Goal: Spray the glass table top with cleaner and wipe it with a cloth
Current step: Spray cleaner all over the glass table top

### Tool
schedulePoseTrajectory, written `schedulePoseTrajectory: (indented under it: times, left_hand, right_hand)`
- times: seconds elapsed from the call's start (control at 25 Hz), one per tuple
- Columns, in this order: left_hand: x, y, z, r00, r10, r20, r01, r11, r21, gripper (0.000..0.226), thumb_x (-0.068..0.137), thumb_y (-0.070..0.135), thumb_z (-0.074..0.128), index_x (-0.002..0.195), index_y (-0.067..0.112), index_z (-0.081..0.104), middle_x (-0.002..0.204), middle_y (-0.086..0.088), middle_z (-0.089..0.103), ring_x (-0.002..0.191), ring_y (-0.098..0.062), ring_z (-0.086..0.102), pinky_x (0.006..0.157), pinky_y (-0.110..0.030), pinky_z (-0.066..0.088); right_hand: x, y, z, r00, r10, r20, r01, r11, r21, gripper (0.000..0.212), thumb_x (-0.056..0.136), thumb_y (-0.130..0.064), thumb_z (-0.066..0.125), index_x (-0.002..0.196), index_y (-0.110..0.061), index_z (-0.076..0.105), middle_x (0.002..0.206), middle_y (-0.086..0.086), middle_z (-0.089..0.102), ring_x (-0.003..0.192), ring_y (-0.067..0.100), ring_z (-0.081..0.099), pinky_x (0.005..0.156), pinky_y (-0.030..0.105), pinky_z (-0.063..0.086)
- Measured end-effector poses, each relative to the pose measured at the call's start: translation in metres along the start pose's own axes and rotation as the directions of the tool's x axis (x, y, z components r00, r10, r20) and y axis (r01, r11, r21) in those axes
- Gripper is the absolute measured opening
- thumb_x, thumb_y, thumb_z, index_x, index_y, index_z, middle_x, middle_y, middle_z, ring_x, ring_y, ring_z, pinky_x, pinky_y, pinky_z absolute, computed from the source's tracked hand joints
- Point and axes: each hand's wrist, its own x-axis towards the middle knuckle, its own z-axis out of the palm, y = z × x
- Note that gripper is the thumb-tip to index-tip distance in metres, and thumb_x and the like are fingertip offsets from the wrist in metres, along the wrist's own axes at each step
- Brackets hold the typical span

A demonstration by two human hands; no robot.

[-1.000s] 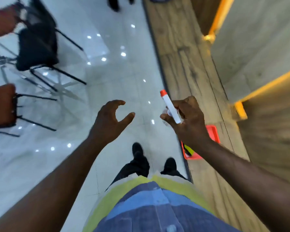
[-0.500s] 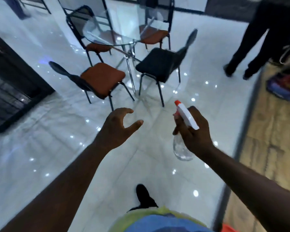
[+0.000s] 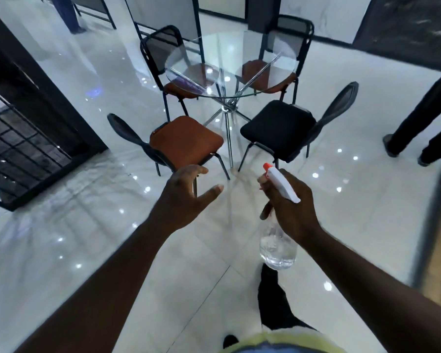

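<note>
I am gripping the spray bottle [image 3: 278,247] in my right hand [image 3: 292,207], fingers wrapped around its neck. Its white trigger head with the orange nozzle tip is sticking up above my knuckles, pointing away from me. The clear bottle body is hanging below my fist, with clear liquid showing in it.

My left hand [image 3: 182,197] is hovering empty beside it, fingers spread and curled, thumb out, gripping nothing. The two hands are staying apart, with bare floor showing between them.

The round glass table top [image 3: 231,64] is sitting well ahead of me, beyond both hands, on chrome legs [image 3: 227,115] that are crossing under its centre. Nothing appears to be resting on the glass; reflections are making its surface hard to read.

Four chairs are ringing the table. A brown-seated chair [image 3: 186,141] is standing at the near left edge, a black-seated chair [image 3: 280,128] at the near right edge, both turned sideways to me. Two more brown-seated chairs are showing through the glass at the far edge, partly tucked under it.

I am standing on glossy white floor tiles [image 3: 87,250] that are throwing back ceiling light spots. My dark shoe [image 3: 273,296] is showing just under the bottle. Another person's dark trouser legs [image 3: 423,118] are standing at the right, well clear of the table.
</note>
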Motion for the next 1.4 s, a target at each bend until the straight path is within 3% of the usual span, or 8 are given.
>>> schedulePoseTrajectory:
  times: [0.08, 0.2, 0.4, 0.56, 0.72, 0.96, 1.16, 1.4]
  left_hand:
    - [0.05, -0.011, 0.008, 1.0, -0.009, -0.013, 0.009, 1.0, 0.001, 0.059, 0.089, 0.061, 0.07, 0.131, 0.019, 0.063, 0.131, 0.001, 0.065, 0.118, -0.012, 0.058, 0.097, -0.029, 0.05]
    - [0.123, -0.02, 0.017, 0.999, -0.035, -0.017, 0.035, 0.999, 0.023, 0.059, 0.09, 0.06, 0.07, 0.131, 0.019, 0.063, 0.134, 0.002, 0.063, 0.113, -0.008, 0.055, 0.091, -0.023, 0.046]
    - [0.224, -0.041, 0.016, 0.988, -0.137, -0.074, 0.14, 0.989, 0.037, 0.063, 0.089, 0.064, 0.068, 0.133, 0.02, 0.062, 0.14, 0.002, 0.061, 0.125, -0.016, 0.058, 0.098, -0.031, 0.051]
    - [0.292, -0.073, 0.016, 0.976, -0.212, -0.057, 0.212, 0.977, 0.002, 0.061, 0.088, 0.064, 0.069, 0.133, 0.023, 0.061, 0.138, 0.004, 0.061, 0.124, -0.014, 0.057, 0.098, -0.032, 0.051]
    - [0.378, -0.117, 0.022, 0.968, -0.249, -0.04, 0.247, 0.968, -0.041, 0.058, 0.088, 0.06, 0.071, 0.134, 0.024, 0.062, 0.138, 0.006, 0.06, 0.126, -0.011, 0.055, 0.102, -0.032, 0.048]
    - [0.506, -0.181, 0.026, 0.973, -0.229, 0.039, 0.231, 0.967, -0.107, 0.061, 0.087, 0.062, 0.069, 0.135, 0.025, 0.06, 0.14, 0.006, 0.059, 0.129, -0.009, 0.052, 0.109, -0.035, 0.047]
    - [0.587, -0.216, 0.048, 0.943, -0.274, 0.188, 0.287, 0.957, -0.044, 0.081, 0.082, 0.074, 0.059, 0.145, 0.022, 0.053, 0.151, 0.002, 0.051, 0.141, -0.012, 0.045, 0.117, -0.04, 0.041]
    - [0.652, -0.236, 0.073, 0.912, -0.334, 0.238, 0.314, 0.942, 0.118, 0.077, 0.091, 0.056, 0.068, 0.153, 0.016, 0.047, 0.16, -0.002, 0.044, 0.149, -0.014, 0.036, 0.119, -0.021, 0.023]
  right_hand:
    - [0.048, 0.015, 0.005, 0.999, 0.017, 0.041, -0.017, 1.0, 0.015, 0.02, 0.096, -0.045, 0.069, 0.109, -0.03, 0.071, 0.093, 0.007, 0.073, 0.062, 0.03, 0.074, 0.053, 0.046, 0.064]
    - [0.126, 0.037, 0.006, 0.997, 0.025, 0.071, -0.026, 1.0, 0.015, 0.025, 0.101, -0.042, 0.07, 0.107, -0.018, 0.074, 0.09, -0.001, 0.072, 0.062, 0.031, 0.073, 0.054, 0.049, 0.063]
    - [0.252, 0.062, 0.008, 0.986, 0.073, 0.153, -0.076, 0.997, 0.015, 0.016, 0.102, -0.024, 0.073, 0.101, -0.009, 0.077, 0.09, 0.012, 0.074, 0.058, 0.036, 0.072, 0.048, 0.061, 0.058]
    - [0.336, 0.078, 0.034, 0.973, 0.077, 0.216, -0.066, 0.996, -0.056, 0.031, 0.101, -0.039, 0.071, 0.092, -0.009, 0.074, 0.083, 0.015, 0.073, 0.05, 0.033, 0.071, 0.057, 0.063, 0.058]
    - [0.42, 0.109, 0.068, 0.977, 0.097, 0.19, -0.104, 0.994, 0.029, 0.027, 0.096, -0.037, 0.074, 0.097, -0.01, 0.074, 0.089, 0.016, 0.07, 0.061, 0.041, 0.072, 0.049, 0.065, 0.056]
    - [0.528, 0.13, 0.106, 0.977, 0.141, 0.161, -0.133, 0.99, -0.056, 0.004, 0.1, -0.005, 0.074, 0.097, -0.003, 0.072, 0.081, 0.008, 0.069, 0.057, 0.038, 0.068, 0.046, 0.058, 0.058]
    - [0.604, 0.156, 0.12, 0.968, 0.212, 0.131, -0.192, 0.97, -0.151, 0.013, 0.101, -0.009, 0.073, 0.091, -0.003, 0.069, 0.071, 0.003, 0.067, 0.049, 0.031, 0.068, 0.044, 0.04, 0.056]
    - [0.687, 0.211, 0.142, 0.935, 0.314, 0.163, -0.284, 0.941, -0.182, 0.015, 0.102, -0.018, 0.073, 0.09, -0.013, 0.067, 0.07, 0.011, 0.068, 0.045, 0.03, 0.068, 0.047, 0.043, 0.056]
